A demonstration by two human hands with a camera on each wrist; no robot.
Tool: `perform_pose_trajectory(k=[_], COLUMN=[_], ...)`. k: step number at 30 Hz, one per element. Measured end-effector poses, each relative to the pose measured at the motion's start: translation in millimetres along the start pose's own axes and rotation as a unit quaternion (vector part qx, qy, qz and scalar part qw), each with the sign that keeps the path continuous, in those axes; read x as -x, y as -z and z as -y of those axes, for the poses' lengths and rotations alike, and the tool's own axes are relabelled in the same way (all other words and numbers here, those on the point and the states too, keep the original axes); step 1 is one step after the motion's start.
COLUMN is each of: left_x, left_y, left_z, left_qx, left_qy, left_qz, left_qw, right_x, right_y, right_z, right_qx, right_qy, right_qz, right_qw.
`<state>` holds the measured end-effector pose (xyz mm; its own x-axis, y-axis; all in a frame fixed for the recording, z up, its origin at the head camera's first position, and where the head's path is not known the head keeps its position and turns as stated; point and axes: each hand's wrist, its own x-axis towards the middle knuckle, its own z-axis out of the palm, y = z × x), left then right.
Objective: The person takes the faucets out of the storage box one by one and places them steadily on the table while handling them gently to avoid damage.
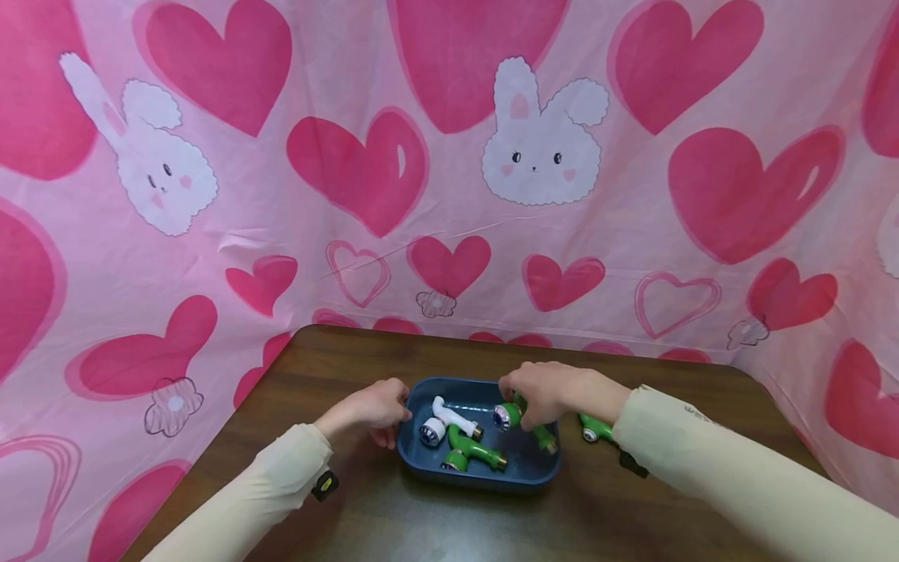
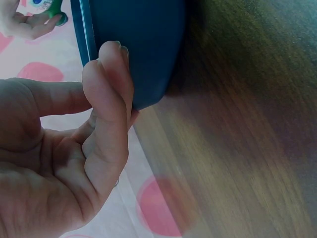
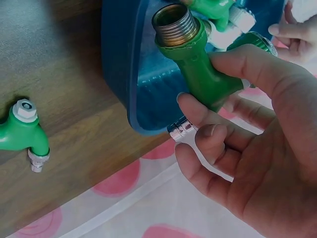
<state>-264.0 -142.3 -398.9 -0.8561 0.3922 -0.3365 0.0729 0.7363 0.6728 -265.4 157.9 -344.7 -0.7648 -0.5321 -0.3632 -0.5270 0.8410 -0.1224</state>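
Note:
My right hand (image 1: 548, 394) grips a green tap (image 3: 200, 74) over the right part of a blue plastic bin (image 1: 485, 481). The tap's threaded brass end stands out past the thumb and fingers in the right wrist view. At the bin's left end, my left hand (image 1: 372, 410) holds the rim, its fingertips against the outer wall (image 2: 143, 54). Inside the bin lie a white tap (image 1: 455, 417) and a green tap (image 1: 477, 451), close together on the left side.
Another green tap (image 1: 594, 428) lies on the wooden table (image 1: 337, 515) right of the bin, partly behind the right sleeve; the right wrist view shows this tap (image 3: 25, 131) too. A pink cloth with hearts and rabbits (image 1: 449, 218) hangs around the table's far edge.

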Motion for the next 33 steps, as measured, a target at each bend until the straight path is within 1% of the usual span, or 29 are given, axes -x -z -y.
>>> perform_pose_trajectory(k=[8,14,24,33], left_x=[-0.8,-0.6,-1.1,-0.6], left_y=[-0.2,-0.4,0.0,-0.4], left_z=[0.8,0.9,-0.3,0.0], left_qx=[-0.001,-0.001,-0.004,-0.006], left_qy=[0.000,0.004,0.000,-0.001], left_qz=[-0.001,0.000,-0.002,-0.001], left_qw=[1.0000,1.0000,1.0000,1.0000], right_x=[6,9,13,23], right_y=[9,9,7,7], right_z=[-3,-7,-17,-26], right_qx=[-0.013,-0.015,-0.023,-0.039], right_qy=[0.000,-0.002,-0.004,-0.011], right_qz=[-0.002,-0.003,-0.007,-0.011], right_qw=[1.000,1.000,1.000,0.999])
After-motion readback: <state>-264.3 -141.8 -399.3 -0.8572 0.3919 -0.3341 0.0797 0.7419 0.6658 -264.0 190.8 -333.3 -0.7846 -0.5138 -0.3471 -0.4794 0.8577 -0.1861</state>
